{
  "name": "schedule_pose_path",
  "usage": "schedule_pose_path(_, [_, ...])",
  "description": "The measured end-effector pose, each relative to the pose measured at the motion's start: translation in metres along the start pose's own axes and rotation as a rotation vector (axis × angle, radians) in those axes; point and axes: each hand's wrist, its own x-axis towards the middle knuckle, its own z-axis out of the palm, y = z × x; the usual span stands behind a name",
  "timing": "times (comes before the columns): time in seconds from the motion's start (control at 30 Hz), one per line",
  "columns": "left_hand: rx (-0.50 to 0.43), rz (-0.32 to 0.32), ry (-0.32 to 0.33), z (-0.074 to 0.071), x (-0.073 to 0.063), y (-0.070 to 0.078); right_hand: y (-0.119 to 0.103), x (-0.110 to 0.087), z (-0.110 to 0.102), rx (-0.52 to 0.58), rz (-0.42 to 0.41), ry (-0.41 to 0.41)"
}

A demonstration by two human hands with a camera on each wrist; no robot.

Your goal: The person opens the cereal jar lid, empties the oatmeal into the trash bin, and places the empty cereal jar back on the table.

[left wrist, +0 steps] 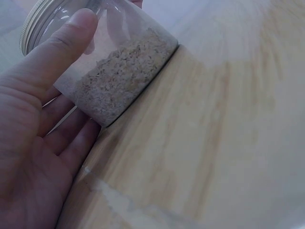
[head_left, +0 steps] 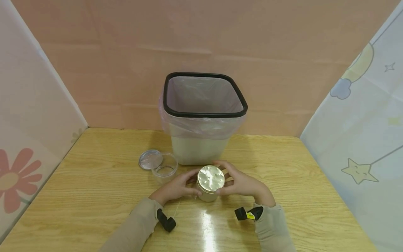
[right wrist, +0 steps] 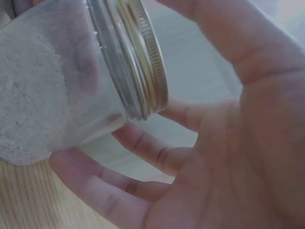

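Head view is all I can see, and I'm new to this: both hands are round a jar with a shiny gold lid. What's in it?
Observer: The left wrist view looks through the side of the jar and shows pale flakes in it.
Operator: Fancy that! And is the edge of its lid smooth? I can't tell from up here.
Observer: No, the right wrist view shows fine ridges around the lid.
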Motion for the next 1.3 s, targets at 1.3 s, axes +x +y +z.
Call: schedule_pose_path(1.3, [0.018,-0.017,0.011,-0.0001,-0.0009,-0.0004,0.0000,0.0015,0.0005,0.021,0.041,0.021])
